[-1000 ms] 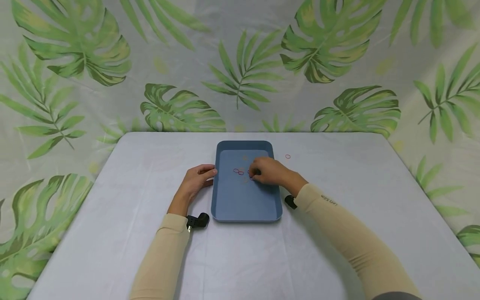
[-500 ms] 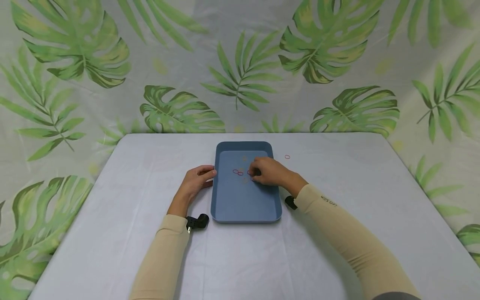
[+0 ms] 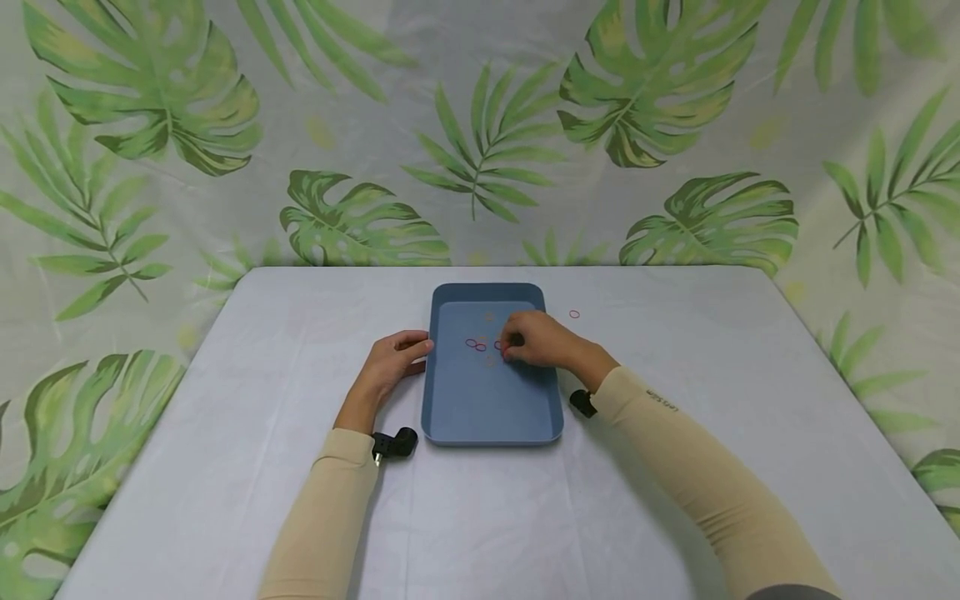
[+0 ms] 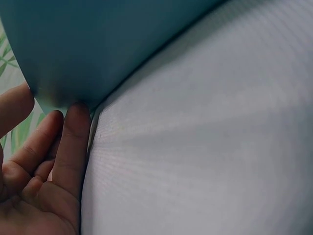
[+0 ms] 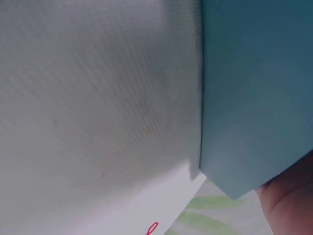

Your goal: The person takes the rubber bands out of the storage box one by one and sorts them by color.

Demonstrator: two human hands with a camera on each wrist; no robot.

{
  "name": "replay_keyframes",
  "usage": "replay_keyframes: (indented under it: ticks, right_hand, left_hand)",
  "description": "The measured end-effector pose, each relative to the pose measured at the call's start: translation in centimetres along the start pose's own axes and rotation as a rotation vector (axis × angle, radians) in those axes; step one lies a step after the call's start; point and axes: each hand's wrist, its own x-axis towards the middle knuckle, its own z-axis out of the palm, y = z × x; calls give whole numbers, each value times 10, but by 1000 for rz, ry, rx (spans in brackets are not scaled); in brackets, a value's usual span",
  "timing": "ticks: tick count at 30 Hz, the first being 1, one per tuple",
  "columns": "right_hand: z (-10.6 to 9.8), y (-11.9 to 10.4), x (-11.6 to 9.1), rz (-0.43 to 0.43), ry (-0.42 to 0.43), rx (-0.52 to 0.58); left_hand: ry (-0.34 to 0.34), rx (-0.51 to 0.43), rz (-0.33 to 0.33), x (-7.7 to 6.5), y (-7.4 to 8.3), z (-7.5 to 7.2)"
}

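Note:
In the head view a blue tray [image 3: 492, 408] lies on the table, with several small rubber bands in it. Two red rubber bands [image 3: 476, 345] lie together near its middle; pale tan ones [image 3: 490, 317] are faint around them. My left hand [image 3: 390, 360] rests against the tray's left side, its thumb at the rim and its fingers touching the outer wall [image 4: 73, 58]. Over the tray's right half, my right hand [image 3: 536, 340] has curled fingers and pinches a red rubber band [image 3: 505, 352], partly hidden by the fingertips. Another red one [image 3: 498, 345] lies beside them.
A single red rubber band [image 3: 574, 314] lies on the white tablecloth [image 3: 675, 333] right of the tray. Behind the table hangs a leaf-patterned cloth [image 3: 480, 142]. A black camera [image 3: 397, 442] sits on the left wrist.
My right hand has risen slightly, and red now shows at its fingertips. The left hand and the tray stay in place.

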Motion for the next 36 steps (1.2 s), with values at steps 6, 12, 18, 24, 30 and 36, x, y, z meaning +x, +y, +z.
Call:
replay_keyframes:
  ticks: [6,12,18,24,30,36]
  right_hand:
    - [-7,-1,-1,-7,35,35]
    - [-20,-1,-6,-2,75,84]
    - [-29,4,-9,12,113,102]
    - [-34,10,-12,-7,166,128]
    - [-37,16,-15,-61,220,136]
    - [-41,26,-22,-30,252,152]
  left_hand:
    - [2,-11,5,-1,1,0]
    - [0,-9,1,1,-1,0]
    - [-7,-9,-3,-1,2,1]
    - [-9,-8,-2,-1,2,0]
    - [-6,-3,3,-1,0,0]
    - [-10,2,4,0,0,-1]
